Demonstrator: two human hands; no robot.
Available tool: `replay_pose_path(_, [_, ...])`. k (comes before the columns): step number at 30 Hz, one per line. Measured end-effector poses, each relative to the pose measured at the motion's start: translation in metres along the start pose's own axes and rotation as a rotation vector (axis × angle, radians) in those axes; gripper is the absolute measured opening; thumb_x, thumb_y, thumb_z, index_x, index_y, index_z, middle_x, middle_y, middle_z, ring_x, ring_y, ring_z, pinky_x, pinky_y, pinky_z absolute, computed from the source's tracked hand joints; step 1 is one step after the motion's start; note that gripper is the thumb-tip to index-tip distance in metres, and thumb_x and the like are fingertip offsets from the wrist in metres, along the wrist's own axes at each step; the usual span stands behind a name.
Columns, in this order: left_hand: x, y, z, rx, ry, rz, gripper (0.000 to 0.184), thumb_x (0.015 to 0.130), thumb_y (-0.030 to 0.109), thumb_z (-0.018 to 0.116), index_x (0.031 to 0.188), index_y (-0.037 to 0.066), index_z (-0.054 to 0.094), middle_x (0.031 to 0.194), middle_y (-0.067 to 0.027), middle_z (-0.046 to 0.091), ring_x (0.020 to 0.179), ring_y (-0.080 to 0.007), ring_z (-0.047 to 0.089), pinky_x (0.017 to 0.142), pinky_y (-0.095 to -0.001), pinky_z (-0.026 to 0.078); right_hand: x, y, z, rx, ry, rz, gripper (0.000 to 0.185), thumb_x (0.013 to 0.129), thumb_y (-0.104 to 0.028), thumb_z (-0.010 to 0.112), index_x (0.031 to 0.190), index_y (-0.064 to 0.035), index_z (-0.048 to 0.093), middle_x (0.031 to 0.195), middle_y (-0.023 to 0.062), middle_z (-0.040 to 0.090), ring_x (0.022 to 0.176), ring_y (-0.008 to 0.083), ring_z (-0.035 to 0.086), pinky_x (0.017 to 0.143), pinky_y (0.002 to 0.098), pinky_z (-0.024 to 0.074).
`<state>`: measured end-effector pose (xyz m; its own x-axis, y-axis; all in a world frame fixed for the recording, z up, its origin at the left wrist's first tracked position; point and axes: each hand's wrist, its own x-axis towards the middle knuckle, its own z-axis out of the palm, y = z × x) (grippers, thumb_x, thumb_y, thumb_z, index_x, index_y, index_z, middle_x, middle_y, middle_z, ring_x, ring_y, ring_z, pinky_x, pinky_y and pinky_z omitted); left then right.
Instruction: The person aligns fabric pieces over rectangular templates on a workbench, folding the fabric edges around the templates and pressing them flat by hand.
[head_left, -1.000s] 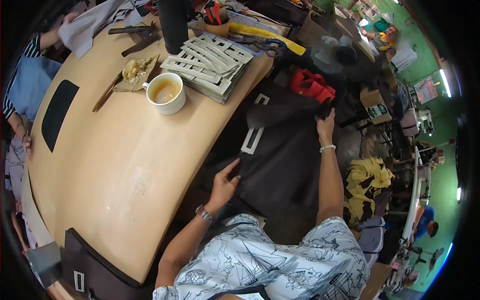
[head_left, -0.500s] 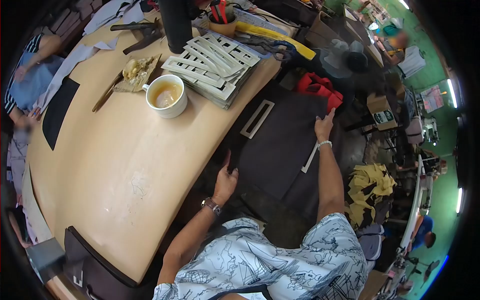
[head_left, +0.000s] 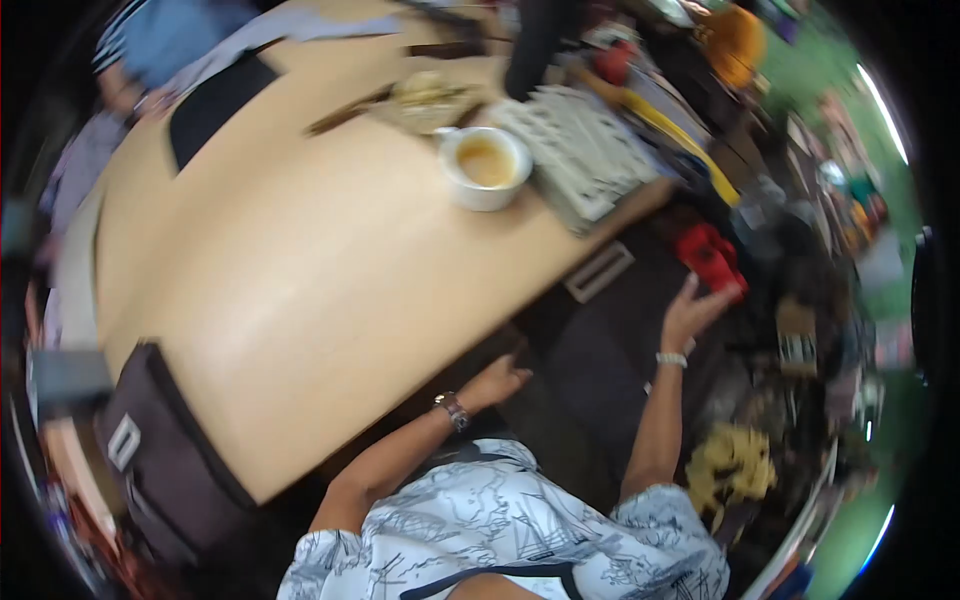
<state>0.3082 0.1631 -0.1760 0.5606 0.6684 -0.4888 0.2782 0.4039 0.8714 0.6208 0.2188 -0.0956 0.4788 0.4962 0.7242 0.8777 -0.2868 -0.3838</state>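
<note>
My right hand [head_left: 692, 318] is open, its fingers spread at the far right edge of a dark fabric piece [head_left: 610, 350], close to a red cloth [head_left: 712, 258]. Whether the fingertips touch the red cloth is unclear. My left hand [head_left: 497, 380] is by the table edge, at the near left side of the dark fabric. Its fingers look partly curled, but blur hides whether they grip anything. A pale rectangular frame [head_left: 600, 272] shows on the dark material at the table's edge.
On the table [head_left: 270, 330] stand a white cup [head_left: 485, 185] with brown liquid and a stack of pale slotted pieces [head_left: 580, 150]. Food on a wrapper [head_left: 430, 100] lies behind. A dark bag [head_left: 165, 450] stands at the near left; yellow scraps [head_left: 732, 465] lie right. Another person's hand [head_left: 155, 103] is far left.
The view has swung left, shifting the table things rightward, and it is blurred. My right hand's fingers have spread wider. More of the dark bag at the left shows.
</note>
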Motion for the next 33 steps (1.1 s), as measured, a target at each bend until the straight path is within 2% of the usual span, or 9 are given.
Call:
replay_pose_path(4, [-0.087,0.058,-0.036,0.138,0.059,0.368,0.044,0.087,0.018,0.059,0.127,0.001,0.049,0.1,-0.0144,0.066,0.088,-0.0195,0.064,0.077,-0.0311,0.05,-0.029,-0.146,-0.016,0.43,-0.061,-0.246,0.07,0.087,-0.005,0.056,0.142,0.0033,0.013,0.14,0.0251,0.031,0.13,0.0363,0.032,0.109,0.0444,0.0208])
replay_pose_path(6, [-0.13,0.072,-0.057,-0.077,0.178,0.444,0.033,0.087,0.012,0.059,0.117,0.0,0.057,0.099,-0.0139,0.066,0.087,-0.0211,0.064,0.078,-0.0304,0.05,-0.056,-0.213,-0.014,0.652,-0.193,-0.324,0.068,0.087,-0.003,0.055,0.142,0.0032,0.015,0.139,0.0239,0.034,0.128,0.036,0.035,0.109,0.0443,0.0218])
replay_pose_path(9, [-0.211,0.084,-0.094,0.096,0.872,0.554,0.022,0.083,0.005,0.06,0.104,-0.001,0.062,0.094,-0.0144,0.066,0.085,-0.0242,0.065,0.077,-0.0302,0.05,-0.093,-0.302,-0.02,0.943,-0.404,-0.441,0.066,0.084,-0.002,0.057,0.139,0.0038,0.022,0.133,0.0208,0.042,0.127,0.0345,0.037,0.109,0.0427,0.0231])
replay_pose_path(12, [-0.277,0.058,-0.139,0.672,1.68,0.374,0.02,0.076,0.002,0.066,0.096,0.0,0.064,0.094,-0.0148,0.065,0.088,-0.0293,0.063,0.078,-0.0356,0.05,-0.122,-0.375,-0.042,1.096,-0.724,-0.552,0.061,0.082,0.0,0.057,0.136,0.0047,0.029,0.13,0.0196,0.045,0.127,0.0324,0.038,0.108,0.0411,0.0235])
replay_pose_path(15, [-0.328,0.025,-0.172,0.777,1.964,0.075,0.026,0.074,0.007,0.068,0.098,0.0,0.063,0.099,-0.0149,0.063,0.091,-0.0321,0.06,0.079,-0.0383,0.048,-0.151,-0.434,-0.059,1.332,-0.904,-0.613,0.059,0.081,0.0,0.058,0.135,0.0047,0.034,0.124,0.0192,0.05,0.122,0.0301,0.044,0.104,0.0382,0.0306])
replay_pose_path(19, [-0.353,-0.007,-0.187,0.79,1.883,-0.165,0.036,0.073,0.021,0.072,0.102,0.001,0.062,0.104,-0.0141,0.061,0.095,-0.0319,0.057,0.08,-0.0398,0.046,-0.184,-0.481,-0.07,1.439,-1.049,-0.687,0.06,0.082,-0.003,0.058,0.135,0.0044,0.033,0.12,0.0202,0.052,0.115,0.0302,0.05,0.099,0.037,0.0371])
replay_pose_path(22, [-0.35,-0.012,-0.189,0.868,1.903,-0.234,0.034,0.073,0.021,0.071,0.101,0.002,0.062,0.103,-0.013,0.061,0.096,-0.0309,0.057,0.08,-0.0397,0.046,-0.203,-0.497,-0.074,1.448,-1.17,-0.679,0.059,0.083,-0.006,0.058,0.136,0.0041,0.033,0.119,0.0211,0.053,0.113,0.0306,0.052,0.097,0.0371,0.0397])
replay_pose_path(29, [-0.359,-0.017,-0.194,0.531,2.032,0.011,0.025,0.075,0.017,0.071,0.093,0.0,0.067,0.095,-0.0137,0.066,0.088,-0.0286,0.062,0.077,-0.0353,0.048,-0.235,-0.522,-0.088,1.465,-1.412,-0.607,0.063,0.084,-0.005,0.059,0.139,-0.0015,0.031,0.112,0.0152,0.057,0.106,0.0236,0.054,0.093,0.0357,0.0422])
replay_pose_path(33, [-0.363,-0.024,-0.196,0.36,2.053,0.147,0.02,0.079,0.015,0.068,0.091,-0.001,0.068,0.093,-0.0143,0.067,0.085,-0.0286,0.063,0.076,-0.0346,0.049,-0.242,-0.53,-0.096,1.47,-1.413,-0.675,0.062,0.083,-0.006,0.058,0.138,0.002,0.03,0.112,0.0188,0.057,0.107,0.0285,0.055,0.092,0.0362,0.0436])
